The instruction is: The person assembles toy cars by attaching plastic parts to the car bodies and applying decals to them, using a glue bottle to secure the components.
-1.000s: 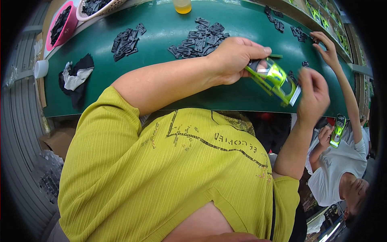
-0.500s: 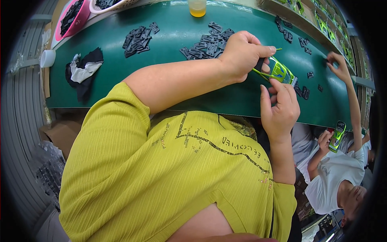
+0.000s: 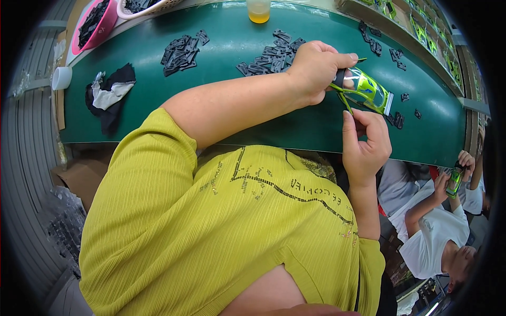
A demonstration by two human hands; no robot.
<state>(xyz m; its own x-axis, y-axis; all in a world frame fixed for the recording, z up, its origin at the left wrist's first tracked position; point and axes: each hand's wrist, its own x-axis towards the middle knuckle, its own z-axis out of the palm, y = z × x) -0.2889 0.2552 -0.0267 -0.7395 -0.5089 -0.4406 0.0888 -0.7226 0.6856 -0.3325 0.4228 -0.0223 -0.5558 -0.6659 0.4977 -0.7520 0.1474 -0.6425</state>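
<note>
My left hand grips one end of a green-and-clear toy car shell, its thumb and fingers closed around it. The shell is tilted above the table, its far end pointing right. A thin green strip hangs off the shell's near side. Its lower end is pinched between the thumb and forefinger of my right hand, just below the shell. Behind my left hand lies a pile of small black plastic parts.
Another black-part pile lies on the green table, with a dark cloth at left. A cup of yellow liquid and a pink basin stand behind. At right, a person holds a green toy car near shelving.
My right hand has moved slightly down, drawing the green strip away from the shell, which has turned a little. The co-worker's raised hand has come down to the toy car.
</note>
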